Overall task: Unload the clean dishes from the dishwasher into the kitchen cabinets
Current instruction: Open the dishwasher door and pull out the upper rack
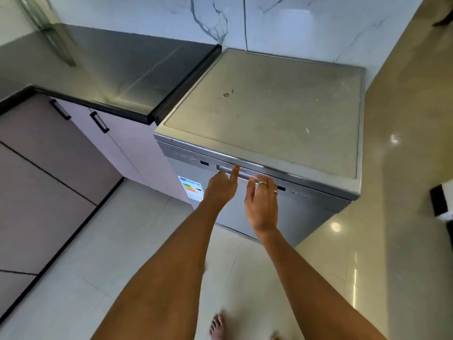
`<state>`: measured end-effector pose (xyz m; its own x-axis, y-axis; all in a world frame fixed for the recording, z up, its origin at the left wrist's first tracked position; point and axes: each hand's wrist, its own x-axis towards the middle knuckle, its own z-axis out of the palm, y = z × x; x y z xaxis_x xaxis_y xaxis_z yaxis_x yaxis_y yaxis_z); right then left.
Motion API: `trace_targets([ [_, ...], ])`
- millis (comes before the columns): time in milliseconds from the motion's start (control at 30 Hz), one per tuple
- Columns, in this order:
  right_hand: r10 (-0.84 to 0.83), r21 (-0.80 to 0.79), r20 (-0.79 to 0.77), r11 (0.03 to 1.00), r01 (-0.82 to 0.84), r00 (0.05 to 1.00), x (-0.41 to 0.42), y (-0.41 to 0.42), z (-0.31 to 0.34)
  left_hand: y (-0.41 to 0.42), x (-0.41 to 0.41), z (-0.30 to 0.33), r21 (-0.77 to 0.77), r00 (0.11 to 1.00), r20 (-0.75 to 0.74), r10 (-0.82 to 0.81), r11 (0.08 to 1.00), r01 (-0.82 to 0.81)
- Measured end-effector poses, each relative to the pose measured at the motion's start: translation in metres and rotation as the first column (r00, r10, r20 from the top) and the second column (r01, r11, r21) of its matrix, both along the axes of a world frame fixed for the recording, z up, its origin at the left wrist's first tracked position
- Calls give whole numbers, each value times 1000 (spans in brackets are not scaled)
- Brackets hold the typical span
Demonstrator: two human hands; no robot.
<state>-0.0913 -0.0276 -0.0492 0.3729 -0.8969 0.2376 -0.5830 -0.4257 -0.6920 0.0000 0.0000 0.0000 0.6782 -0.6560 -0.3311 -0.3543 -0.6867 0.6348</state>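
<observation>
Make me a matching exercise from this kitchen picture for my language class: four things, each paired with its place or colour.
Things:
1. countertop
2. dishwasher
3. energy label
4. cabinet handles

Descriptions:
A. multicoloured, on the dishwasher's front, left of the hands
B. black bars on pale doors
C. dark and glossy, left of the dishwasher
D. silver, door closed, both hands at its handle

Pairs: 1-C, 2-D, 3-A, 4-B
</observation>
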Motion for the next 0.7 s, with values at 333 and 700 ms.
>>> trace_targets([
  [333,-824,922,382,309,-232,419,57,-30,-1,-21,56,-37,-113,687,-705,176,929,-353],
  [700,-910,806,412,382,-453,-34,80,-43,-3,-40,71,-66,-216,335,-942,1,761,-611],
])
